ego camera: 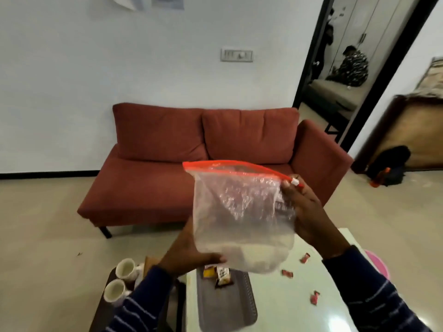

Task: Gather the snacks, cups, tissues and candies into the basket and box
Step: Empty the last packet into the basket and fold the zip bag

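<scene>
Both hands held a limp, slippery zip bag (239, 212) above the counter (299, 295): left hand (189, 250) cupping its base, right hand (304, 207) pinching beside the slider, the firmest hold.

This is a home living room: a rust-red two-seat sofa (211, 161) stands against a plain white wall that carries a switch plate (236, 55), on a pale tiled floor (40, 224). A dark-framed doorway (309, 68) at the right opens onto another room with tall cupboard doors, and a black backpack (389, 165) lies on the floor beside wooden furniture. In the foreground, a white desk (287, 305) holds wrapped candies (287, 273) and a grey tray (225, 305), with two mugs (121, 280) close by.
</scene>
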